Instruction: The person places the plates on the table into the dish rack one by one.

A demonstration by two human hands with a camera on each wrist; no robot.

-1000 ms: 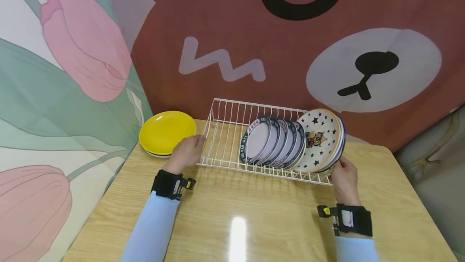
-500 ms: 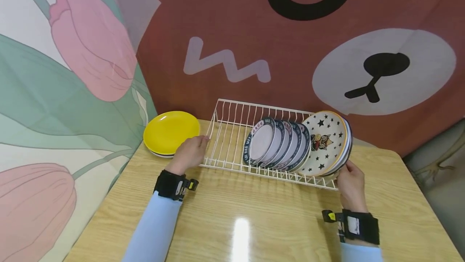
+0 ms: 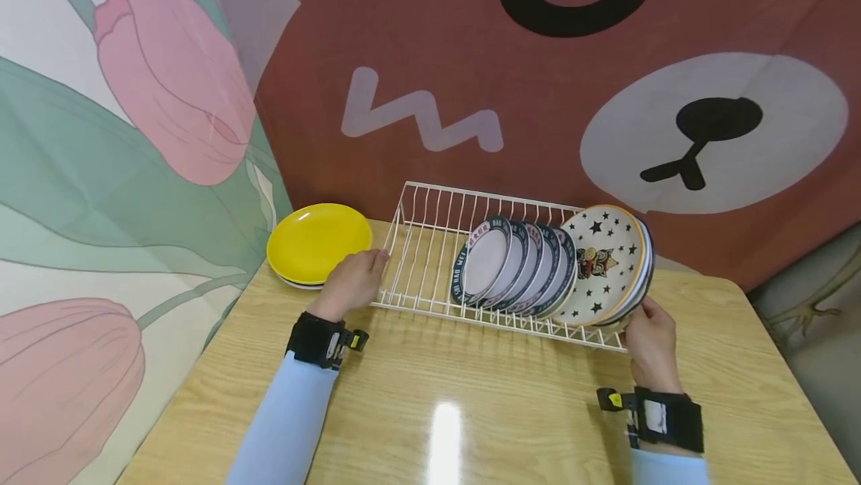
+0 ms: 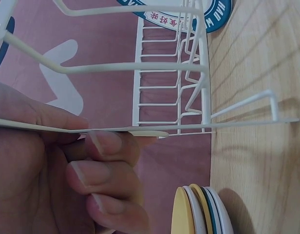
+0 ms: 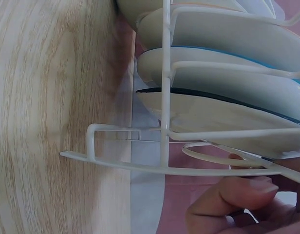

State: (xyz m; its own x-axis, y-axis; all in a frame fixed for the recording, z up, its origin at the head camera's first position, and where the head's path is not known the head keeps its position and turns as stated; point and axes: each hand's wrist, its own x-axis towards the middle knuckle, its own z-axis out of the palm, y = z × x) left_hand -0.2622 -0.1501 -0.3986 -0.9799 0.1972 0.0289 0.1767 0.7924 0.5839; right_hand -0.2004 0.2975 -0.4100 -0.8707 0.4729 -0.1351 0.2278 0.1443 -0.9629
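Dish rack: white wire dish rack (image 3: 430,313), far side of the wooden table (image 3: 531,425), between the hands; can't tell if every foot touches the wood.
Left hand: left hand (image 3: 350,285) pinches the rack's left end wire, fingers curled.
Right hand: right hand (image 3: 651,339) grips the right end wire, thumb and fingers around it, just beside the last plates.
Rack handling: frame looks stiff and light by itself; the crockery likely makes the right end heavier. Smooth thin wire, could slip a bit.
Where to hold: both end wires, as now; level is safest, tilting might slide plates.
Small plates: row of small plates (image 3: 486,264), round, dark-blue lettered rims, leaning on edge mid-rack. Glossy, probably ceramic; treat as fragile.
Star plate: cream star-patterned plate (image 3: 595,291), orange rim, cartoon figure, tilted in front of more plates at the right end.
Yellow plate: glossy yellow plate (image 3: 319,242), flat on top of a stack, left of the rack, outside it.
Tabletop: pale wood grain, shiny, light streak.
Backdrop: brown bear-print sheet (image 3: 430,29), looks smooth.
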